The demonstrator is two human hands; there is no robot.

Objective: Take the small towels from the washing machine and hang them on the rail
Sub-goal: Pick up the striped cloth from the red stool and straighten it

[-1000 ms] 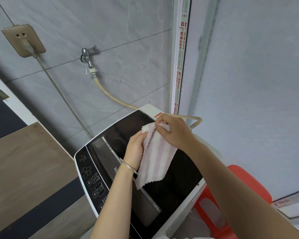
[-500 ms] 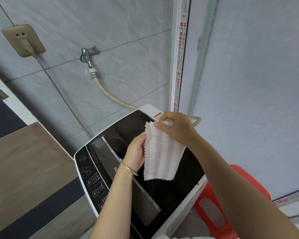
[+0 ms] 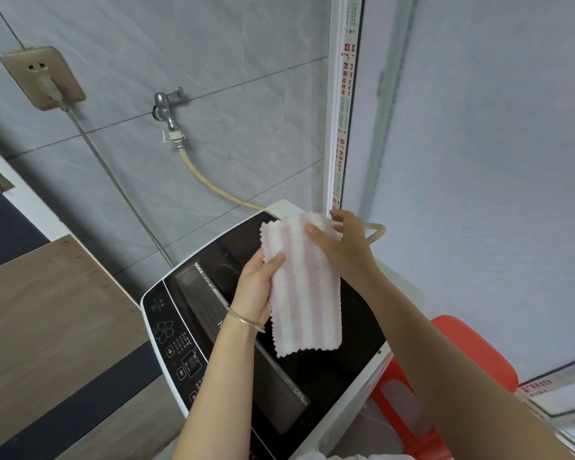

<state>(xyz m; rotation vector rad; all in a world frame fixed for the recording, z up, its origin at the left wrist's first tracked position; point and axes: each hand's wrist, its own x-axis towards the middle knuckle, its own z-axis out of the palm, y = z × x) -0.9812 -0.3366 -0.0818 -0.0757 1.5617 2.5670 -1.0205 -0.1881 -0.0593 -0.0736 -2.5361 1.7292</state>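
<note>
A small pink-and-white striped towel (image 3: 299,293) hangs spread flat above the washing machine (image 3: 193,353), whose dark glass lid lies shut. My right hand (image 3: 342,247) pinches the towel's top right corner. Its left edge, a little below the top, is gripped by my left hand (image 3: 256,290), which wears a thin silver bangle at the wrist. The towel's lower edge hangs free over the lid. No rail is in view.
A tap (image 3: 168,106) with a beige hose (image 3: 213,184) and a plugged wall socket (image 3: 44,78) sit on the grey tiled wall behind. A wooden counter (image 3: 47,313) lies left; a red plastic stool (image 3: 462,370) stands right of the machine, by a white frame (image 3: 341,104).
The towel was bunched between both hands; it has been opened out flat. My right hand moved up and right, and my left hand slid down along the towel's left edge.
</note>
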